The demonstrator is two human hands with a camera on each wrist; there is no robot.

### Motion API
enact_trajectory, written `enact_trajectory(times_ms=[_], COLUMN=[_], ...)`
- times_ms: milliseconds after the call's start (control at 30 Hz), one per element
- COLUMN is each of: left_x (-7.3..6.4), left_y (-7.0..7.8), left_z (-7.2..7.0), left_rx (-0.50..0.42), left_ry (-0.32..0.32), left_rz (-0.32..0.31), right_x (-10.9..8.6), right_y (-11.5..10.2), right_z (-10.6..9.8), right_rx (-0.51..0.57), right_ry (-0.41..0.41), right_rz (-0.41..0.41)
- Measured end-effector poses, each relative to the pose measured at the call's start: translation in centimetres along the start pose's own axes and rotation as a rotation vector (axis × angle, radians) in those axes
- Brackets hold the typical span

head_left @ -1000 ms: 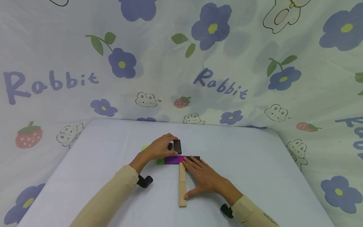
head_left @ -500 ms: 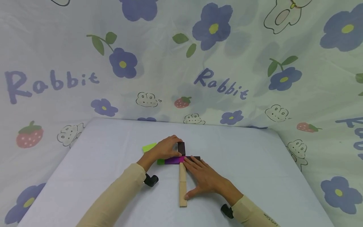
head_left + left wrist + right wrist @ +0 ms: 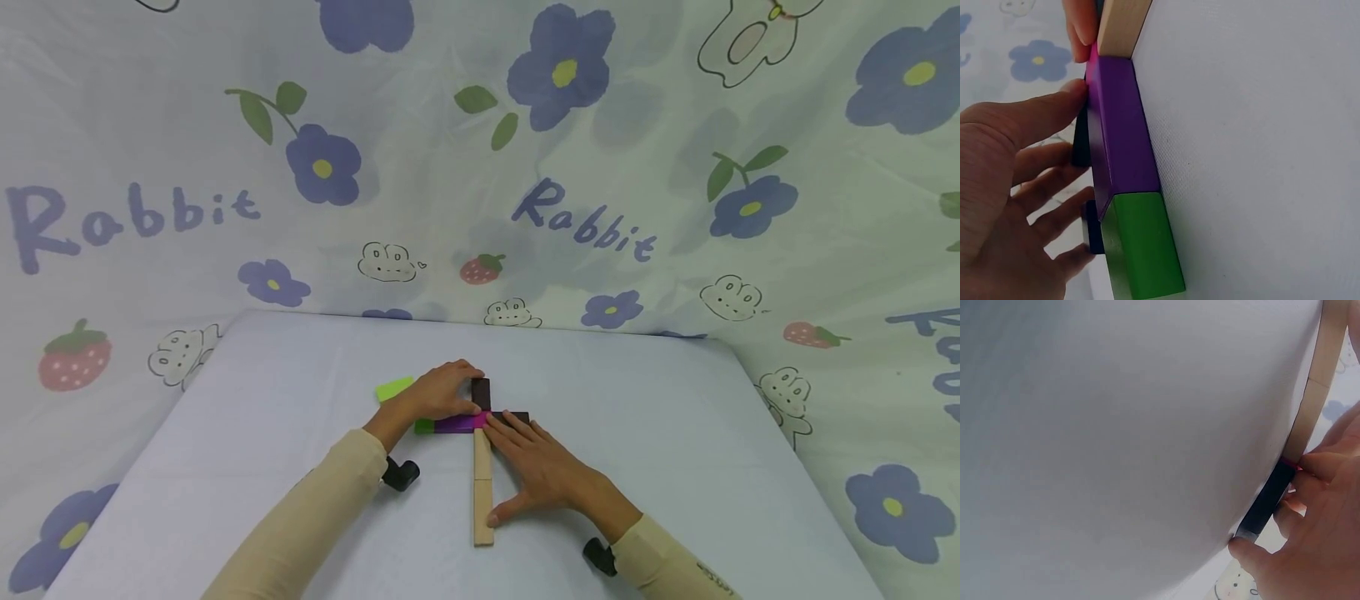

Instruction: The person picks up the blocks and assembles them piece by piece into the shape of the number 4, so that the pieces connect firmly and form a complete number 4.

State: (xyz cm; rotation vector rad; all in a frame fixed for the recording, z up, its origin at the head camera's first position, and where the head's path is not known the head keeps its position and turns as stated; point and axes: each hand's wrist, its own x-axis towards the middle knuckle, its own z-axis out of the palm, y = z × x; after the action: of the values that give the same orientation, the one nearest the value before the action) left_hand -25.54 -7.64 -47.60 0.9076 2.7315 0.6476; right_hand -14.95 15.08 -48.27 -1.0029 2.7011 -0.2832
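My left hand (image 3: 438,392) pinches a dark wooden block (image 3: 481,394) just behind a pink block (image 3: 481,421), which is partly covered. A purple block (image 3: 1125,125) and a green block (image 3: 1147,244) run leftward in a row from the pink one. Another black block (image 3: 515,418) continues the row on the right. My right hand (image 3: 543,471) lies spread with straight fingers over the pink and black blocks. Its thumb touches the nearer of two plain wooden blocks (image 3: 483,512) laid end to end toward me. A second dark block (image 3: 1092,228) shows by my left hand's outer fingers.
A lime-green block (image 3: 393,389) lies left of my left hand, partly hidden by it. Everything rests on a white-covered table (image 3: 637,400). Behind it hangs a cloth (image 3: 420,192) printed with flowers and rabbits. A black wrist camera (image 3: 401,475) sits under the left wrist.
My left hand has moved right with the dark block, which now stands in line behind the pink block. More of the lime-green block shows. My right hand has stayed in place.
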Motion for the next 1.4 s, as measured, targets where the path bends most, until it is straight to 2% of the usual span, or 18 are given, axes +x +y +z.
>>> enact_trajectory(times_ms=[533,1067,1233,1400], left_x=[-0.5,-0.8,-1.0,-1.8], left_y=[0.4,0.0,-0.2,-0.3], left_z=[-0.4,0.1,0.2,-0.2], left_rx=[0.065,0.028,0.003,-0.039], left_ry=[-0.012,-0.016,0.011,0.064], left_rz=[-0.027,-0.054,-0.049,-0.070], right_x=[0.3,0.6,0.8,1.2], right_y=[-0.1,-0.3,-0.3,-0.3], right_z=[-0.2,-0.5,-1.0,-0.9], right_rx=[-0.020,-0.036,-0.050,-0.061], right_ry=[-0.002,0.018,0.023,0.014], right_rz=[-0.008,-0.008,0.010,0.016])
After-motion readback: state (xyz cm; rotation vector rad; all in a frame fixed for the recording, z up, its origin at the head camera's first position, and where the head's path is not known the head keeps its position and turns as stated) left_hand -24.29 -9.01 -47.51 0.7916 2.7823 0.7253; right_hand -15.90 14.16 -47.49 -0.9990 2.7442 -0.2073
